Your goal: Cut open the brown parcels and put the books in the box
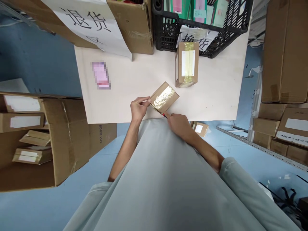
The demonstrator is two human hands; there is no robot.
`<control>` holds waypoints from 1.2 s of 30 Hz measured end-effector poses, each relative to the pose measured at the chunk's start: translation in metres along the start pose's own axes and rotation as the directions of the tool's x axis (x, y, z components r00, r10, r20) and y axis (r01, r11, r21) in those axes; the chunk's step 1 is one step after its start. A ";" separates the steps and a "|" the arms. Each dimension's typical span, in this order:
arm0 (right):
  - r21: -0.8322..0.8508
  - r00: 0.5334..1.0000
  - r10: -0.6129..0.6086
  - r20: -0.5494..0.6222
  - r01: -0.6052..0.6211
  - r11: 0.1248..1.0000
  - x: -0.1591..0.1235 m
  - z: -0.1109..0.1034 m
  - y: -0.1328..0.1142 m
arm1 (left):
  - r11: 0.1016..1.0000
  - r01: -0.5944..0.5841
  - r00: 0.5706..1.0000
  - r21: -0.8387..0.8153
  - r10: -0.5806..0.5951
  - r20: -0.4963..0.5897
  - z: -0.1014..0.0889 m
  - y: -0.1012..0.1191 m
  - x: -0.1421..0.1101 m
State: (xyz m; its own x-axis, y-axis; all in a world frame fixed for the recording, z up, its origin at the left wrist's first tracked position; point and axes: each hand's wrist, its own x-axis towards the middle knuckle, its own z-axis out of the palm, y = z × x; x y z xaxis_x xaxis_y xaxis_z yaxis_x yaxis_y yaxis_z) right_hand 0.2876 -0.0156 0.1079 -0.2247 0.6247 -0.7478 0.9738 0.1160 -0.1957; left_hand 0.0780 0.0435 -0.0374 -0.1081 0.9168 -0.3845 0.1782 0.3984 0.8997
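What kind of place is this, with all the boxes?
Probably a parcel packing or returns room: the black plastic crate holds green packages, taped cardboard parcels with white labels fill the big open carton, and more boxes are stacked along the right side.

The left hand [139, 109] pinched the left corner of a small brown parcel [164, 97], whose upper face bore shiny clear tape. The right hand [178, 125] held a small red-and-dark tool [164, 115] against the parcel's near edge, close to the near edge of the pale table [154, 72]. Farther right, a taped carton with a white label [188, 64] sat just in front of a black crate [202, 26] that held green and pink boxes. A blurred pink item [101, 75] lay at the left, near a large cardboard box [134, 27] with a handwritten sheet [92, 24].
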 end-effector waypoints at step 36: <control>0.637 0.833 0.297 -0.467 0.084 0.766 0.033 0.045 0.054 | 0.516 -0.695 0.704 0.501 0.345 0.621 0.052 0.032 -0.025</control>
State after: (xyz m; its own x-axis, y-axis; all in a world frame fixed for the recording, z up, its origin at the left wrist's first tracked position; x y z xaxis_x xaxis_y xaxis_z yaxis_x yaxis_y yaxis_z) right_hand 0.3316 -0.0240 0.0441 0.1187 0.9153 -0.3850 0.7043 -0.3509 -0.6171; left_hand 0.1369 0.0351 -0.0094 0.5928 0.8005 -0.0882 0.6570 -0.4174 0.6278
